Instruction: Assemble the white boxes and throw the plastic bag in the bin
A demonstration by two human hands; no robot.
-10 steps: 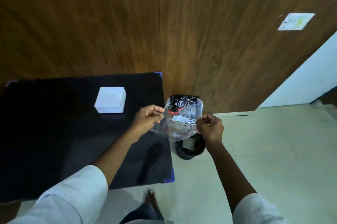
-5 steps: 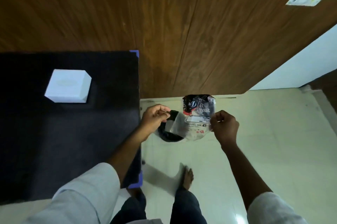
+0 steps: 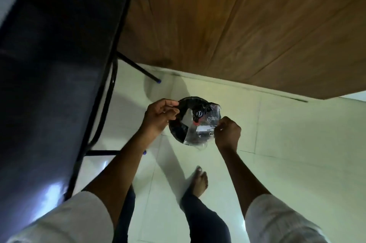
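- Head view now looks more steeply down than half a second ago: the white box has gone out of sight and a bare foot (image 3: 199, 182) stands on the floor.
- The right hand (image 3: 227, 133) is closed, pinching the right edge of the plastic bag (image 3: 200, 126).
- The left hand (image 3: 158, 116) is closed on the bag's left side.
- The bag hangs directly over the black bin (image 3: 178, 124), now lower than before.
- The dark bench (image 3: 49, 64) fills the left.

Pale tiled floor (image 3: 287, 153), black-lined bin (image 3: 179, 134) standing on it, dark table's legs (image 3: 138, 68) left of the bin, a bare foot (image 3: 199, 183) planted nearer than the bin.
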